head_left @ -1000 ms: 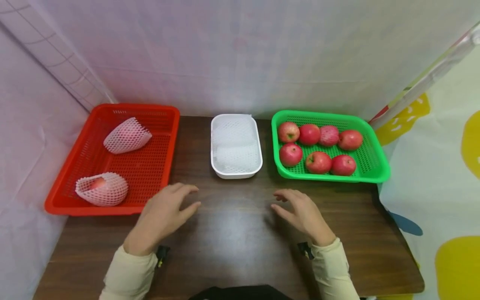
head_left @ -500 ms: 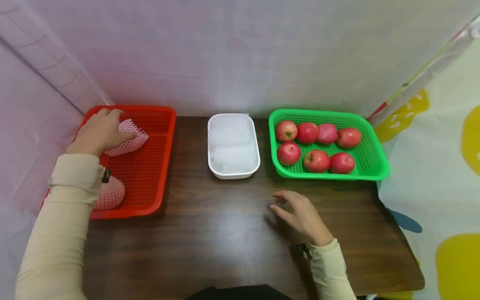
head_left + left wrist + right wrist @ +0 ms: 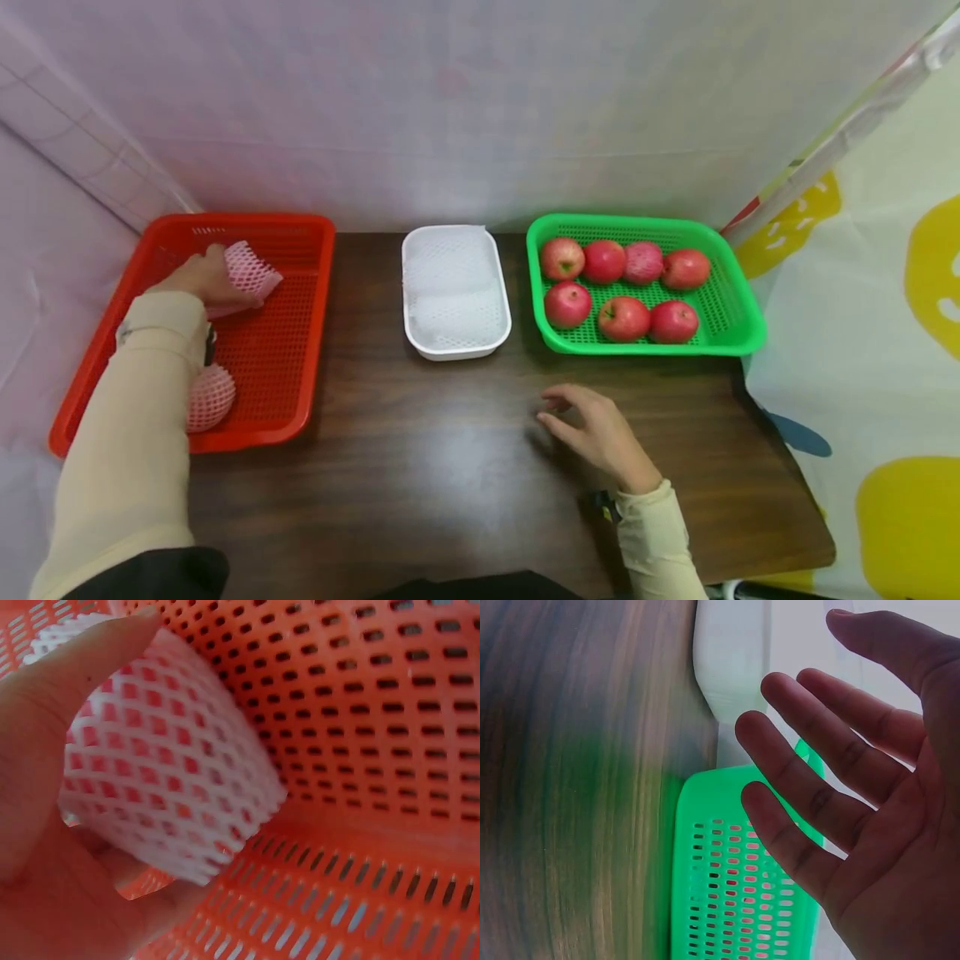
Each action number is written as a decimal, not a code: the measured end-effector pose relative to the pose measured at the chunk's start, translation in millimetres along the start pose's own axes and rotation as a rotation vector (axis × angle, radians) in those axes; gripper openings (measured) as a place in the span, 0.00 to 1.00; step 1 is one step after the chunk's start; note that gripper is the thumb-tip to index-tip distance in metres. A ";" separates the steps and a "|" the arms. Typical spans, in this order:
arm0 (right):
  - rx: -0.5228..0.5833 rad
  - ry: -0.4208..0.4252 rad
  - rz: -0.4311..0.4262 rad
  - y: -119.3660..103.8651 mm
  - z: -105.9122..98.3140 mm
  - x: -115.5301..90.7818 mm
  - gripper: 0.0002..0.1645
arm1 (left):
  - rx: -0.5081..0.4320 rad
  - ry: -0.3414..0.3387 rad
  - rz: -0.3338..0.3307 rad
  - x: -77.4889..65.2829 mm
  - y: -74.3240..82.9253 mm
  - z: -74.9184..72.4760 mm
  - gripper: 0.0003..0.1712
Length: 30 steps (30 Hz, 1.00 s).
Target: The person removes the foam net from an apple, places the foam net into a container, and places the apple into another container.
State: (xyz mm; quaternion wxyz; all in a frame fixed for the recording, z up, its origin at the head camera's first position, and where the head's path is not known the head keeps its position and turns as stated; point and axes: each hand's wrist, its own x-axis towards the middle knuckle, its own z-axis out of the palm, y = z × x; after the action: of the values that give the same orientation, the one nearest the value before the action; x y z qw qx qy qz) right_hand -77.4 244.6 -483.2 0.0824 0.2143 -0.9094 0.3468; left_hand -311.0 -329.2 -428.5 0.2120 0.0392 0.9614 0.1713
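My left hand (image 3: 201, 279) reaches into the back left of the red basket (image 3: 292, 333). It grips an apple in a white foam net sleeve (image 3: 157, 750), thumb over the top and fingers below. The net's loose end points away from the palm. A second netted apple (image 3: 212, 398) lies nearer the basket's front, partly hidden by my sleeve. My right hand (image 3: 600, 433) hovers over the table in front of the green basket (image 3: 720, 333), fingers spread and relaxed, holding nothing (image 3: 885, 802).
Between the two baskets stands a white tray (image 3: 457, 348) with white foam nets (image 3: 453, 283) in it. Several bare red apples (image 3: 625, 318) sit in the green basket. White sheeting hangs behind and at both sides of the brown table (image 3: 420, 467).
My left hand has moved from over the table to the red basket's back left and taken hold of the netted apple there. My right hand has stayed nearly in place.
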 end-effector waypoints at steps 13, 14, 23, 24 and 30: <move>0.016 -0.011 0.002 -3.5 -0.8 4.7 0.16 | 0.149 0.154 0.054 -41.1 61.3 -34.1 0.63; 0.018 -0.011 0.004 -4.2 -1.2 5.0 0.16 | 0.172 0.171 0.074 -48.3 71.1 -36.6 0.62; 0.024 -0.009 -0.015 -6.6 -0.6 4.1 0.17 | 0.181 0.226 0.243 -133.9 158.4 -14.7 0.53; 0.025 -0.009 -0.016 -6.6 -0.3 3.5 0.17 | 0.169 0.239 0.276 -143.3 166.0 -6.0 0.53; 0.045 -0.010 -0.018 -7.1 1.6 1.0 0.16 | 0.116 0.290 0.475 -176.8 197.2 64.0 0.51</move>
State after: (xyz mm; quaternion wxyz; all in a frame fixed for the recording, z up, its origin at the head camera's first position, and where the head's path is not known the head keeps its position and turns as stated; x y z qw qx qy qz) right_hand -75.1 238.5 -479.9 0.0761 0.2263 -0.8998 0.3651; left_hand -123.1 -150.4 -345.1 0.0236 0.2506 0.9537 0.1648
